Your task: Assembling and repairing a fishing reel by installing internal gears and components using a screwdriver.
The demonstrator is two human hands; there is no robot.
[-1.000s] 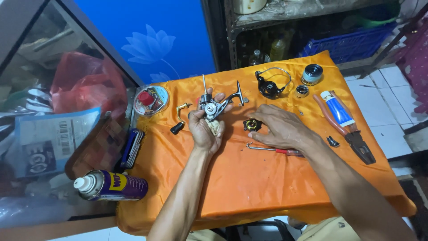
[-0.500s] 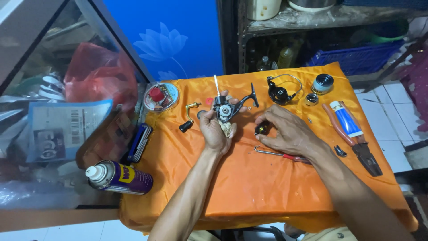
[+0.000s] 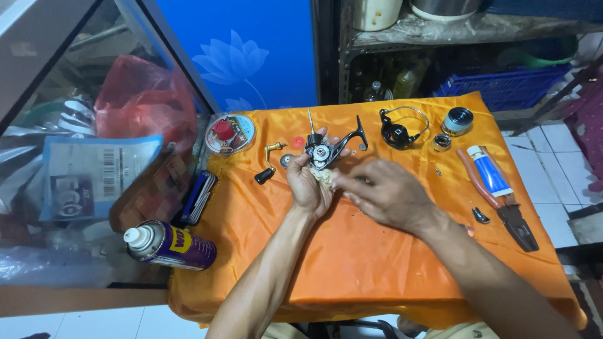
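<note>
Head view: left hand grips the reel body upright over the orange cloth, shaft pointing up; right hand touches it from the right (its grasp unclear).

1. The right hand covers whatever lies beneath its palm; its fingertips blur.
2. The reel body's lower part hides inside the left hand.

A blue wall, dark metal shelving and white floor tiles.
</note>
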